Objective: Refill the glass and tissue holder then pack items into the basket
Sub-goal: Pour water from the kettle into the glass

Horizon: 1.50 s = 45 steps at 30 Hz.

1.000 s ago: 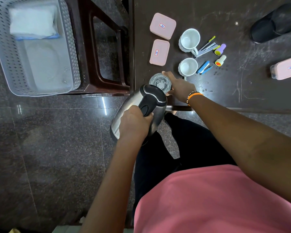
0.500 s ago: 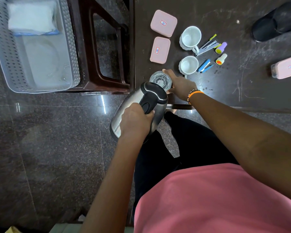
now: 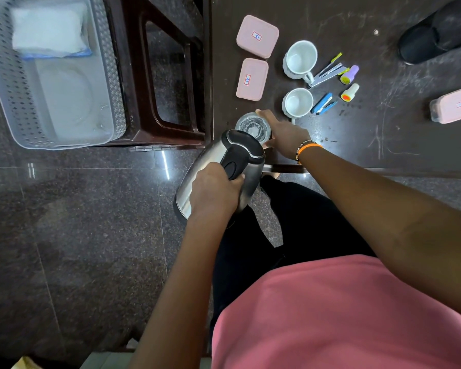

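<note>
A clear glass (image 3: 251, 126) stands near the front left corner of the dark table (image 3: 370, 134), with water rippling inside. My right hand (image 3: 284, 135) wraps its right side. My left hand (image 3: 213, 191) grips the black handle of a steel kettle (image 3: 224, 171), tilted with its spout over the glass rim. A grey perforated basket (image 3: 109, 75) sits on a brown stool (image 3: 168, 131) to the left, holding a white tissue pack (image 3: 48, 29).
On the table lie two pink lidded boxes (image 3: 252, 78), two white mugs (image 3: 297, 102), a blue stapler (image 3: 324, 103), small stamps (image 3: 349, 91), a third pink box (image 3: 454, 103) at the right edge and a black slipper (image 3: 437, 30). Polished granite floor lies below.
The kettle stays tilted over the glass, with both hands holding their grips. Only the view has drifted slightly.
</note>
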Tool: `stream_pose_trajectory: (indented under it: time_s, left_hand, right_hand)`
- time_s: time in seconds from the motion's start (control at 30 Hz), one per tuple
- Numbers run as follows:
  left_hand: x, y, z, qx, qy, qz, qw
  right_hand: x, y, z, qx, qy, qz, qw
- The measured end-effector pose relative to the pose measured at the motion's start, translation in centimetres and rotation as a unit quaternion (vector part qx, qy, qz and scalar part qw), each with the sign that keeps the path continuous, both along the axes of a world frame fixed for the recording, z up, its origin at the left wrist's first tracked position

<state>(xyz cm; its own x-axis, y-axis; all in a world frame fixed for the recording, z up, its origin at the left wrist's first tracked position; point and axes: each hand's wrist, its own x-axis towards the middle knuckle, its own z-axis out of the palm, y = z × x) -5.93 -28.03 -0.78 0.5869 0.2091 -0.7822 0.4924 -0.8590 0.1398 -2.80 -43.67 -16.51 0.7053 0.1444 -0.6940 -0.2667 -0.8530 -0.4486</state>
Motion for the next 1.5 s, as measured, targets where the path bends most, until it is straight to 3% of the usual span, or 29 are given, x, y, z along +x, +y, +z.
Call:
stream_pose_trajectory:
  time_s: [1.5]
  left_hand:
    - [-0.09, -0.59, 0.32, -0.002, 0.005, 0.020, 1.000]
  right_hand:
    - [0.20, -0.15, -0.55, 0.006, -0.004, 0.016, 1.000]
